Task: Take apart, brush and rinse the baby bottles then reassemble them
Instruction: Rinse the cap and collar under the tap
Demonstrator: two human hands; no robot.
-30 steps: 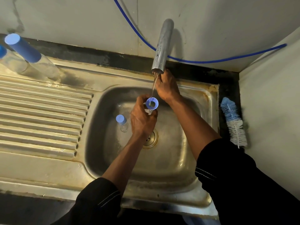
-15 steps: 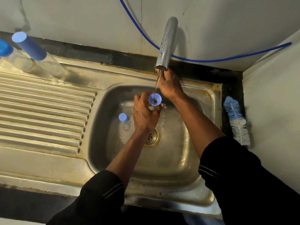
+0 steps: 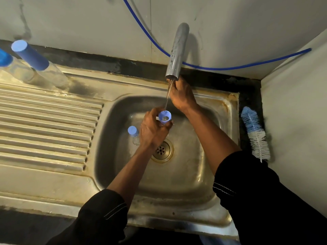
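My left hand (image 3: 152,129) holds a blue bottle cap (image 3: 165,117) open side up over the sink basin, and a thin stream of water from the tap spout (image 3: 176,53) runs into it. My right hand (image 3: 181,95) reaches behind the spout at the back of the sink; what its fingers grip is hidden. A small clear bottle with a blue cap (image 3: 133,132) stands in the basin, just left of my left hand. Two capped clear bottles (image 3: 30,58) stand at the far left of the drainboard.
The steel sink (image 3: 198,181) has a drain (image 3: 161,150) at its middle and a ribbed drainboard (image 3: 46,128) to the left. A blue-and-white bottle brush (image 3: 255,133) lies on the dark ledge right of the basin. A blue hose (image 3: 230,68) runs along the wall.
The cap in my left hand stays under the running water with only a slight shift. My right hand stays at the tap. The camera has drifted a little.
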